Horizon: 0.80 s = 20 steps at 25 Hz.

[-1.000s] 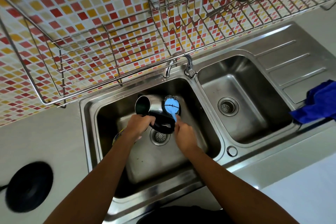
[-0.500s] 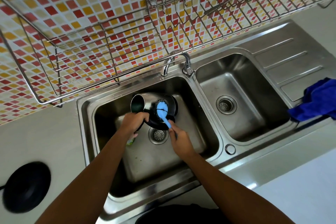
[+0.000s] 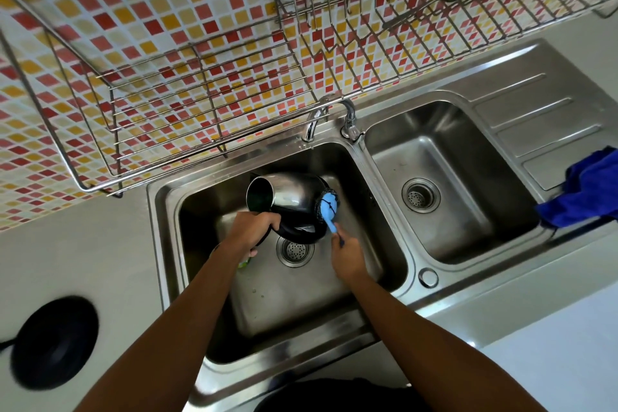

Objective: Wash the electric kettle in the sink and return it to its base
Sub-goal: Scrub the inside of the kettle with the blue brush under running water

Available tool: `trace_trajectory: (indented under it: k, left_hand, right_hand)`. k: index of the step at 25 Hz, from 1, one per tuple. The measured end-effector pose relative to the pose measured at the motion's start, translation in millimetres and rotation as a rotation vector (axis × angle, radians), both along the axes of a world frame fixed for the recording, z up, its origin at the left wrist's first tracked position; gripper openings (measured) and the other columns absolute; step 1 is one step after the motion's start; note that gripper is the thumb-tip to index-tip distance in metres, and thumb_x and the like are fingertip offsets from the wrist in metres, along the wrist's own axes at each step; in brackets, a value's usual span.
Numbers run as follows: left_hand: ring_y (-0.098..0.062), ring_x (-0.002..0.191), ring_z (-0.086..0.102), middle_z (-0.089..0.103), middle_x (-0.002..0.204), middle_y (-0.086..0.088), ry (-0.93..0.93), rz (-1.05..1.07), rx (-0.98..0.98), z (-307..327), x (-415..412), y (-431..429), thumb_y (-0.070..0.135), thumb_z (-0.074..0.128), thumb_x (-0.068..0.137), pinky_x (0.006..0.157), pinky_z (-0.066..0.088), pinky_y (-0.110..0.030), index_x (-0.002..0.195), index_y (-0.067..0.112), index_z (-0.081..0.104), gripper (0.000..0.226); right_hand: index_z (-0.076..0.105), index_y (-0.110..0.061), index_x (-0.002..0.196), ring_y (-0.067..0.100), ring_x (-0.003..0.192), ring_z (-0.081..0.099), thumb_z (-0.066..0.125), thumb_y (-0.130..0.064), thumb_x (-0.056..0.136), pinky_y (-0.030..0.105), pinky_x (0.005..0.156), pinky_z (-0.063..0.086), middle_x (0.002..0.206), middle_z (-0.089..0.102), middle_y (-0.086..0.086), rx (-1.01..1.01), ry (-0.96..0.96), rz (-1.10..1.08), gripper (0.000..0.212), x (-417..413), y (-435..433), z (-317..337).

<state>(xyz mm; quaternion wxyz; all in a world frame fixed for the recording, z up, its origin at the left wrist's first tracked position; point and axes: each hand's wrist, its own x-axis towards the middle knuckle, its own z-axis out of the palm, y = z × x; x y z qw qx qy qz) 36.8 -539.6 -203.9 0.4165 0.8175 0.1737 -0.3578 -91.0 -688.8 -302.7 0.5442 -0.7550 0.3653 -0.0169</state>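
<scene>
The stainless-steel electric kettle (image 3: 294, 192) lies on its side in the left basin of the double steel sink (image 3: 164, 244), just above the round perforated drain strainer (image 3: 294, 249). Its body is smooth, shiny and tapered, and its open round mouth faces left. The left grip (image 3: 254, 227) is clenched round the kettle's curved black handle on the near side. The right grip (image 3: 347, 251) grasps the thin handle of a light-blue plastic brush (image 3: 329, 211), whose dark-bristled head presses against the kettle's black bottom end. The kettle thus lies between and just beyond the two grips. Its flat, round black base (image 3: 55, 341) sits well apart on the pale worktop (image 3: 83, 261). A crumpled blue cloth (image 3: 582, 191) lies on the ribbed draining board.
</scene>
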Motion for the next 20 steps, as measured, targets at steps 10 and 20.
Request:
trace_trajectory:
  k: [10,20]
  left_hand:
    - [-0.02,0.055,0.033,0.036,0.051,-0.001,-0.079,-0.098,-0.003,-10.7,-7.5,2.1,0.024,0.068,0.046,0.05,0.025,-0.03,0.066,0.013,0.061,0.024]
    - [-0.018,0.056,0.051,0.054,0.05,0.005,-0.231,-0.249,0.122,-13.8,-16.0,3.0,0.028,0.071,0.054,0.052,0.036,-0.026,0.061,0.012,0.067,0.018]
  right_hand:
    - [0.056,-0.012,0.136,0.015,0.073,0.057,0.047,-0.02,0.1,0.027,0.069,0.044,0.088,0.067,0.011,0.001,0.008,0.026,0.038,3.2,-3.5,1.5]
    - [0.06,-0.013,0.132,-0.005,0.062,0.056,0.053,-0.017,0.098,0.016,0.065,0.046,0.085,0.065,-0.002,-0.004,-0.108,0.156,0.035,2.1,-20.3,15.9]
